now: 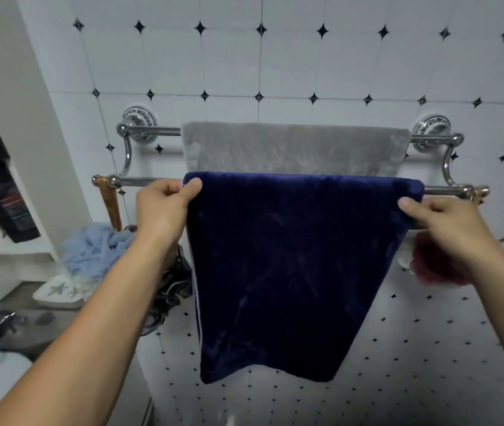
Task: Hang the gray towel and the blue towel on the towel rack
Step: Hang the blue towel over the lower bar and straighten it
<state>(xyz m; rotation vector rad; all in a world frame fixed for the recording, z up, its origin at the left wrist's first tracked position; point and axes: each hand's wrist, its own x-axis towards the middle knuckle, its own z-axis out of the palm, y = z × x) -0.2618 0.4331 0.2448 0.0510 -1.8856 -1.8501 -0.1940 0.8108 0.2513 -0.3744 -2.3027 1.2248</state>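
Left hand (pixel 164 207) and right hand (pixel 441 222) pinching blue towel (pixel 293 272) edges; bottle (pixel 1 192) label unreadable

There is just the one view, from a wide-angle camera worn on the person's head. It faces a tiled wall (pixel 290 66) square on and tips slightly downward, so both forearms reach up into the picture from the bottom corners. It sits close: the towel rack (pixel 140 181) spans most of the width at mid-height, with the left hand (pixel 164 207) and right hand (pixel 441 219) near it. The wide lens bends the tile lines outward at the edges. At the left margin a shelf (pixel 14 250) slips into view, blurred
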